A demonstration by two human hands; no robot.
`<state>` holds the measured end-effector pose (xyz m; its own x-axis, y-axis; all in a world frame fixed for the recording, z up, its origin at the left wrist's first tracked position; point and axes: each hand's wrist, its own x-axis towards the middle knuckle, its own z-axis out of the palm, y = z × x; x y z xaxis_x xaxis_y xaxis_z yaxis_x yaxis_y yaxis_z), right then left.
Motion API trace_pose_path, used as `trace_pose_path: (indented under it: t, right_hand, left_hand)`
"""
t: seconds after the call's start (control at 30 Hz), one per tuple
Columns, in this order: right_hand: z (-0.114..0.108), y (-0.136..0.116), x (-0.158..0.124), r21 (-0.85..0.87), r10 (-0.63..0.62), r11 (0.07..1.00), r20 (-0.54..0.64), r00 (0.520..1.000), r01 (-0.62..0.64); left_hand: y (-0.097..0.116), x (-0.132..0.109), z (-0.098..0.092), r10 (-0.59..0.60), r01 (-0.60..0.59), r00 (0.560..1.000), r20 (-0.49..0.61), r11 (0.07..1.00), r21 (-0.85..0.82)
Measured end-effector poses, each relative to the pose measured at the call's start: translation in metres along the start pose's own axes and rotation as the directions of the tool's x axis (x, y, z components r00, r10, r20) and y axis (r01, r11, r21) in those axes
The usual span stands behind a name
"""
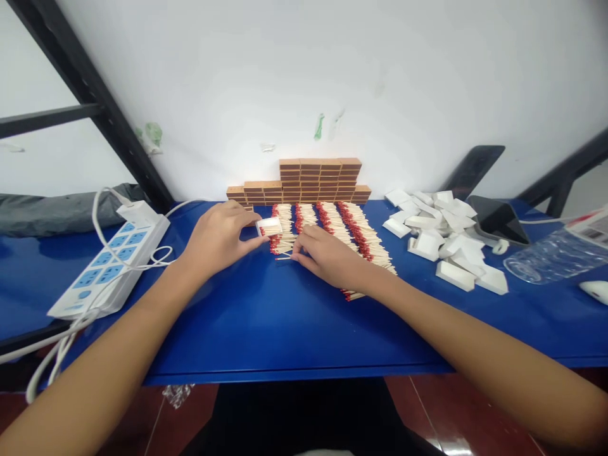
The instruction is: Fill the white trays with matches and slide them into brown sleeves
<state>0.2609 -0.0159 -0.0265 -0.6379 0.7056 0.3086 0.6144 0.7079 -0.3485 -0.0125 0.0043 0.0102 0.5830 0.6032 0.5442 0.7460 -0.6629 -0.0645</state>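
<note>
The left hand (223, 234) holds a small white tray (270, 224) by its end, thumb below and fingers above, just by the near part of the leftmost match row (284, 213). A light pinch should do, since the thin walls probably bend; keeping the tray level and the fingertips off its opening would help. To its right, the right hand (325, 253) is drawn in to a narrow pinch, seemingly on loose matches (284, 258); gripping them at the plain ends, red heads aligned, looks the tidy way.

Around this, from the left: a power strip (111, 263) with trailing white cables (97, 218) lies beside the left forearm, where a sleeve or wrist could snag. Behind the rows, brown matchboxes (320, 183) stand stacked against the wall. The right wrist passes over the lower ends of other rows, so a low sweep could scatter them. Further right are a heap of white trays (446, 235), a dark stand (498, 220) and a clear bottle (555, 253), all on the blue surface (285, 335).
</note>
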Motion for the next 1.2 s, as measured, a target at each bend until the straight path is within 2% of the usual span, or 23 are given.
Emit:
trace_pose_path:
  t: [0.07,0.17,0.27,0.33,0.43,0.53,0.67,0.77,0.97,1.2]
  right_hand:
    - [-0.003,0.001,-0.001,0.015,-0.022,1.000,-0.022,1.000,0.022]
    - [-0.007,0.003,0.000,0.021,-0.012,1.000,-0.115,0.993,0.015]
    - [-0.009,0.003,0.003,-0.018,-0.005,1.000,-0.214,0.977,0.002]
    - [-0.008,0.002,0.004,-0.070,-0.039,0.997,-0.238,0.971,0.022]
    - [-0.005,0.001,0.006,-0.146,-0.101,0.987,-0.230,0.968,0.069]
    - [-0.005,0.000,0.006,-0.178,-0.112,0.981,-0.223,0.968,0.073]
    - [-0.005,-0.002,0.005,-0.108,-0.093,0.992,-0.249,0.964,0.068]
    - [-0.003,0.000,0.005,-0.039,-0.066,0.998,-0.270,0.961,0.058]
    - [0.010,0.011,0.006,-0.012,-0.070,0.998,-0.121,0.990,0.069]
    - [0.014,0.013,0.007,0.010,-0.063,0.998,-0.103,0.993,0.064]
  left_hand:
    - [0.000,0.000,0.000,0.009,-0.009,1.000,0.000,1.000,-0.006]
    - [0.004,-0.001,0.001,0.007,-0.007,1.000,0.011,1.000,-0.025]
    - [0.012,0.000,0.003,0.023,-0.022,1.000,0.012,0.994,-0.106]
    - [0.017,-0.001,0.006,0.045,-0.045,0.999,-0.006,0.982,-0.183]
    - [0.022,-0.001,0.008,0.056,-0.064,0.998,-0.040,0.968,-0.242]
    - [0.023,-0.001,0.007,0.045,-0.051,0.999,-0.031,0.968,-0.248]
    - [0.021,0.000,0.005,0.014,-0.012,1.000,0.005,0.970,-0.242]
    - [0.016,0.001,0.003,-0.026,0.025,1.000,-0.008,0.984,-0.179]
    - [0.006,-0.001,0.002,-0.087,0.084,0.996,-0.036,0.993,-0.086]
    - [0.007,-0.001,0.002,-0.051,0.050,0.999,-0.011,0.998,-0.036]
